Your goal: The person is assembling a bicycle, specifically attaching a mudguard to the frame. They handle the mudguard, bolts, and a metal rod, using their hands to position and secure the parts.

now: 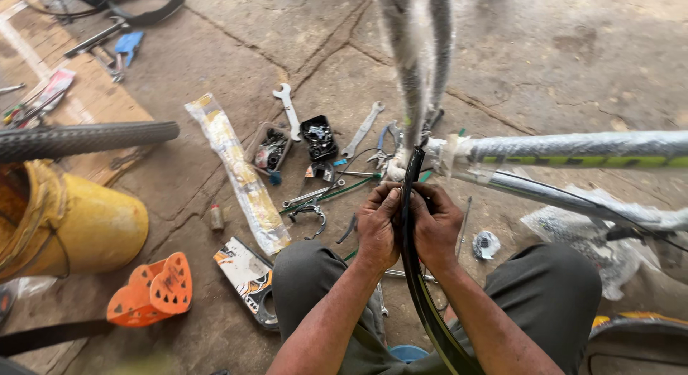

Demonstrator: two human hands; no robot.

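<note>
A wrapped bicycle frame (573, 151) spans the right side above a cracked concrete floor (545, 53) strewn with wrenches (288, 110). A black curved mudguard (412, 239), glossy and narrow, runs lengthwise from the lap up toward the frame. The left hand (376, 228) and right hand (437, 224) flank it at equal reach, both clenched on its upper part.

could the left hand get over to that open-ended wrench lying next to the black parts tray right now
Probably not right away. The left hand is busy gripping the black mudguard together with the right hand. The floor path up to the wrench looks open once it lets go.
</note>
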